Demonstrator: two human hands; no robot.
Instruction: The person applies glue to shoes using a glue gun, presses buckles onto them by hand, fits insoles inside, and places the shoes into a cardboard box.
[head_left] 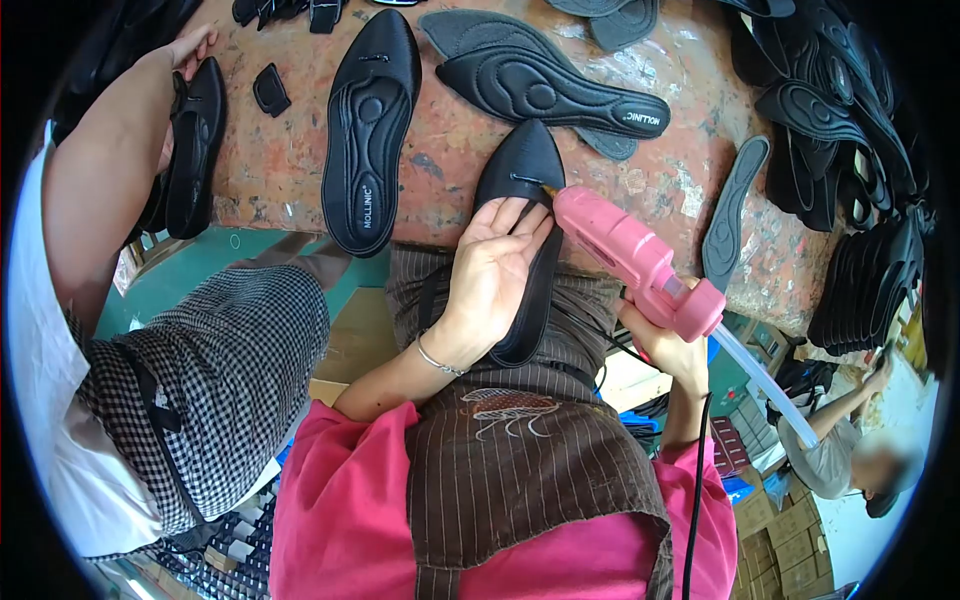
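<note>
In the middle, a black pointed flat shoe [522, 160] rests with its toe on the table edge and its heel toward my apron. My left hand [488, 275] holds it palm up, fingers tucked into the opening under the upper. A short slit or strip marks the toe's top. My right hand [665, 345] grips a pink glue gun [620, 240], its nozzle touching or very near the upper beside that slit. A long translucent glue stick [765, 385] sticks out of the gun's back. The right fingers are partly hidden behind the gun.
On the worn table [450, 190] lie another black shoe [372, 110], black insoles [545, 85], a grey insole [735, 210] and a small black piece [270, 90]. Insoles pile up at right [810, 110]. A co-worker's arm [120, 160] reaches by a shoe [198, 150] at left. A black cord [697, 490] hangs from the gun.
</note>
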